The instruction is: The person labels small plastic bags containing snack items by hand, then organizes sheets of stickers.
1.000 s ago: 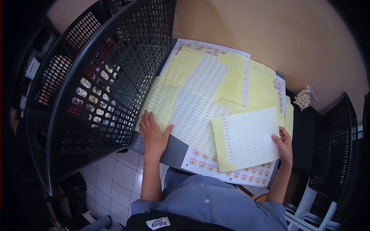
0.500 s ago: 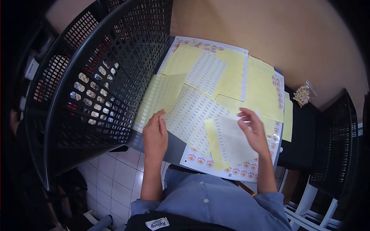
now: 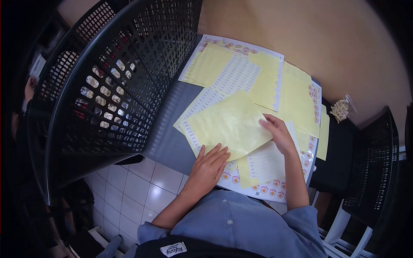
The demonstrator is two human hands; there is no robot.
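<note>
A yellow sheet (image 3: pixel 228 122) lies over the white label sheets, its right edge raised a little. My right hand (image 3: pixel 277 132) pinches that edge between thumb and fingers. Flat on the sheet's lower edge rests my left hand (image 3: pixel 210 168), fingers spread. Beneath it, a white sheet with rows of small labels (image 3: pixel 193 107) shows at the left. Another label sheet (image 3: pixel 269 163) is partly covered by my right forearm's side of the pile. Farther back are a label sheet (image 3: pixel 241 71) and more yellow sheets (image 3: pixel 299 99).
A tall black perforated basket (image 3: pixel 116 81) stands left of the grey table (image 3: pixel 165 133). At the right are a bag of small beige pieces (image 3: pixel 340 109) and another black basket (image 3: pixel 374 167). Another person's hand (image 3: pixel 29 88) shows at the far left.
The yellow sheet from the left now lies over the middle label sheet. My left hand has moved right and come down flat on it; my right hand has closed on its edge.
</note>
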